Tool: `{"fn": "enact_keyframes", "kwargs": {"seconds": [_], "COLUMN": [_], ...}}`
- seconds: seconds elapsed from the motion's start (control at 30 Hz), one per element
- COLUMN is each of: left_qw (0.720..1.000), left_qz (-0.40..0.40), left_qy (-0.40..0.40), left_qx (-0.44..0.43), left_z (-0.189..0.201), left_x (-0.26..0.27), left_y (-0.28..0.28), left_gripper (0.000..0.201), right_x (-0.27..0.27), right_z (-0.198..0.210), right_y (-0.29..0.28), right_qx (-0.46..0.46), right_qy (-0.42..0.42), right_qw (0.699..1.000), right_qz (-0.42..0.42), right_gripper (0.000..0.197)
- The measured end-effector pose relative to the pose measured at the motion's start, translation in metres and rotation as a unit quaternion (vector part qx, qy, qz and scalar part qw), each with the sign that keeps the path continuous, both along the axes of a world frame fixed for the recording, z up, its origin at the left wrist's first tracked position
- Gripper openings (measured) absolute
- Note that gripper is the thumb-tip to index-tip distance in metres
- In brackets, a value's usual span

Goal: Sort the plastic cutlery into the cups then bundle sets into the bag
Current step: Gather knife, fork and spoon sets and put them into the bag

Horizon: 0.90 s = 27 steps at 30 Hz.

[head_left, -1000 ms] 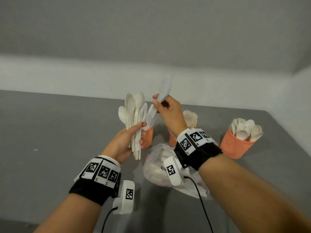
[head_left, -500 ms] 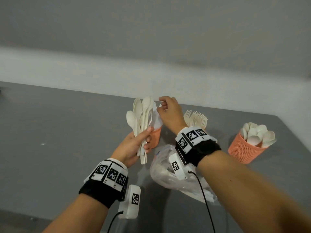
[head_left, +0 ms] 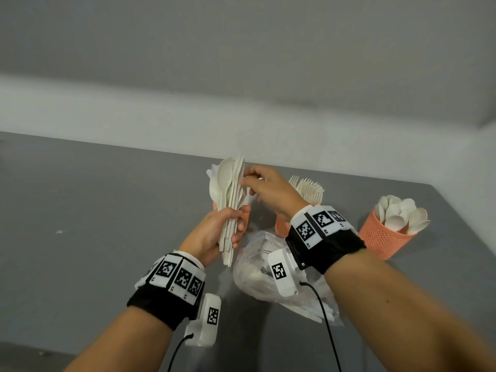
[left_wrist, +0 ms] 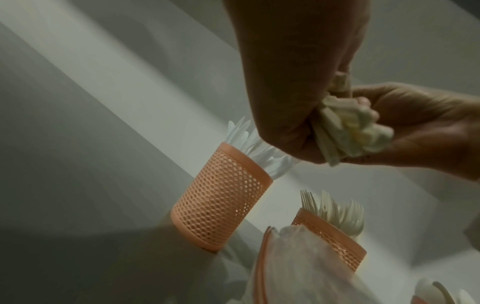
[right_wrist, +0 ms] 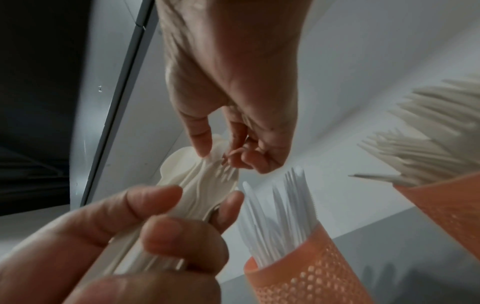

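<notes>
My left hand [head_left: 233,226] grips the handles of an upright bundle of white plastic cutlery [head_left: 228,189], spoons foremost, held above the table. My right hand [head_left: 246,181] pinches the bundle's heads from the right; in the right wrist view the thumb lies on a spoon bowl of the bundle [right_wrist: 202,181] and curled fingers [right_wrist: 244,156] sit at fork tines. The clear plastic bag [head_left: 257,275] lies below the hands with some cutlery inside. Three orange mesh cups stand behind: the knife cup [left_wrist: 221,205], the fork cup [head_left: 281,224] and the spoon cup [head_left: 381,234].
The grey table [head_left: 94,224] stretches bare to the left. A pale wall [head_left: 241,116] runs along its back edge. The table's right edge passes just past the spoon cup. Cables hang from both wrist cameras near the front edge.
My right hand brought a white knife down from above and laid it against the bundle, and now pinches the bundle's heads. My left hand kept its grip on the handles.
</notes>
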<state>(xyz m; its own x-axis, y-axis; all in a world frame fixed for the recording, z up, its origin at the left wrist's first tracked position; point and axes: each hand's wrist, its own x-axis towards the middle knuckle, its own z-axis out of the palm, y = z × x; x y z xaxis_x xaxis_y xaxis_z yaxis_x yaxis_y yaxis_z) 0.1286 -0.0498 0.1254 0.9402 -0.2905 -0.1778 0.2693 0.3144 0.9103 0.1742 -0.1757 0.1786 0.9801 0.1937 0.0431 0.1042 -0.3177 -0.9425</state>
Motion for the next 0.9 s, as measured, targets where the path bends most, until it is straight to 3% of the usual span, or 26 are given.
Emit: {"fn": "enact_keyframes", "kwargs": {"seconds": [0.1,0.23,0.43,0.53,0.67,0.8,0.9], "left_qw": [1.0,0.999,0.998,0.998,0.999,0.997,0.992], "left_qz": [0.015,0.033,0.047,0.033,0.047,0.082,0.125], "left_qy": [-0.014,-0.024,-0.034,-0.044,-0.016,0.007,0.008], "left_qx": [0.0,-0.008,-0.002,0.012,0.002,0.005,0.029], "left_z": [0.001,0.004,0.001,0.0,-0.003,-0.009,-0.013], "left_x": [-0.001,-0.002,-0.005,-0.007,-0.007,-0.005,-0.003], "left_y": [-0.001,-0.001,0.003,0.005,0.011,0.021,0.029], "left_gripper": [0.015,0.012,0.015,0.016,0.013,0.015,0.015], "right_x": [0.002,-0.002,0.004,0.004,0.009,0.014,0.02], "right_z": [-0.004,-0.004,-0.002,-0.002,0.002,0.008,0.007], "right_y": [0.001,0.006,0.006,0.006,0.002,-0.005,-0.012], "right_qx": [0.028,0.048,0.087,0.084,0.072,0.117,0.152], "right_qy": [0.021,0.017,-0.017,-0.016,-0.043,-0.069,-0.146], "right_qw": [0.999,0.999,0.992,0.994,0.993,0.982,0.952], "right_qz": [0.0,-0.002,-0.086,-0.072,-0.079,-0.135,-0.22], "right_gripper": [0.022,0.017,0.006,0.023,0.015,0.01,0.007]}}
